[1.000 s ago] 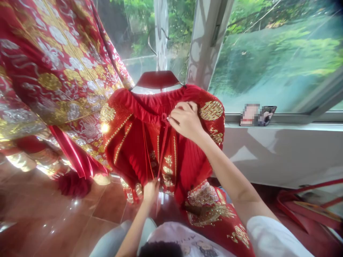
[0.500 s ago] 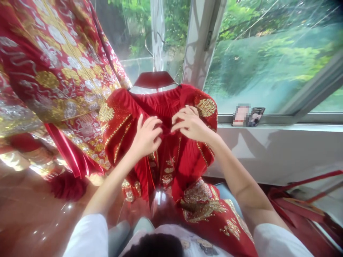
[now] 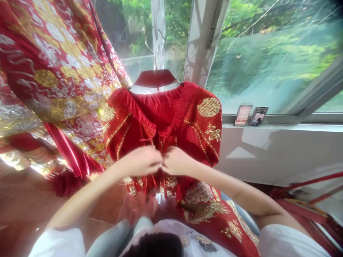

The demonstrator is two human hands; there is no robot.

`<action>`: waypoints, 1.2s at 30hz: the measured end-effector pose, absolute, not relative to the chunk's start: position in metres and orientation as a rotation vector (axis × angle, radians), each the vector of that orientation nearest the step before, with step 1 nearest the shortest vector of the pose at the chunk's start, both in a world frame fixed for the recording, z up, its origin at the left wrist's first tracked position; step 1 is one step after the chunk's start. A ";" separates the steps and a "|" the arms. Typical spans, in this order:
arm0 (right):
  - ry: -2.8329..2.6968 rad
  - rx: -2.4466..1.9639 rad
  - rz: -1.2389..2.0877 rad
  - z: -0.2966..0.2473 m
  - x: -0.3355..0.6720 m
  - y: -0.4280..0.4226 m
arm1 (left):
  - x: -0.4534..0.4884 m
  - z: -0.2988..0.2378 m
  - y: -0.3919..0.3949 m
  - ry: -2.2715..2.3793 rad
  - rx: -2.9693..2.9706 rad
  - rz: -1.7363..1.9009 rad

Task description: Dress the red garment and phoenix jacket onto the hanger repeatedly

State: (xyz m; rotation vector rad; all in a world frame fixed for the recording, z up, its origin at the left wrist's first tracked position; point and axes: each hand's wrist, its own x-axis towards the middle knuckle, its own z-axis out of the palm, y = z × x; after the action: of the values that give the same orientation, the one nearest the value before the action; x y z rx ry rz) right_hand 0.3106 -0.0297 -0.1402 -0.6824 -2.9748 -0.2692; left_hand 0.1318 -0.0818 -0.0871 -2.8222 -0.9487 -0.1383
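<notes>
A red pleated skirt (image 3: 198,125) with gold embroidery hangs from a red hanger (image 3: 156,78) in front of the window. Its lower part drapes over my lap. My left hand (image 3: 139,161) and my right hand (image 3: 177,161) meet knuckle to knuckle at the middle of the skirt front, below the waistband. Both are closed in a pinch on the skirt's thin red ties (image 3: 146,137), which run up to the waistband. The fingertips are partly hidden behind the knuckles.
A large red and gold embroidered robe (image 3: 53,75) hangs at the left, down to the reddish tiled floor (image 3: 32,210). Two small items (image 3: 252,116) stand on the white window sill (image 3: 284,127). Red fabric (image 3: 308,207) lies at the lower right.
Both hands have dropped from the waistband to the middle of the skirt front and come together. The waistband now sits uncovered.
</notes>
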 end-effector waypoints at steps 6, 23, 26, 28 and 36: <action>-2.330 -1.279 0.340 -0.153 0.281 -0.015 | 0.136 -0.060 -0.026 -1.152 -2.179 -0.129; -1.299 -0.800 1.136 -0.171 0.258 -0.018 | 0.119 -0.039 -0.031 -1.204 -2.545 -0.037; -1.466 -0.980 1.116 -0.203 0.264 -0.027 | 0.117 -0.036 -0.041 -1.222 -2.484 -0.192; -1.578 -1.110 1.119 -0.232 0.269 -0.036 | 0.113 -0.033 -0.051 -1.245 -2.439 -0.315; -1.741 -1.303 0.775 -0.226 0.332 -0.046 | 0.086 -0.013 -0.082 -1.276 -2.520 -0.739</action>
State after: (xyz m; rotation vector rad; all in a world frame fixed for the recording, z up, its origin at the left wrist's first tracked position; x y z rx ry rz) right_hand 0.3321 -0.0464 -0.2257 -1.3033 -1.7412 0.7752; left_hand 0.0856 -0.0821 -0.0135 -2.5196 -1.2757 -0.7387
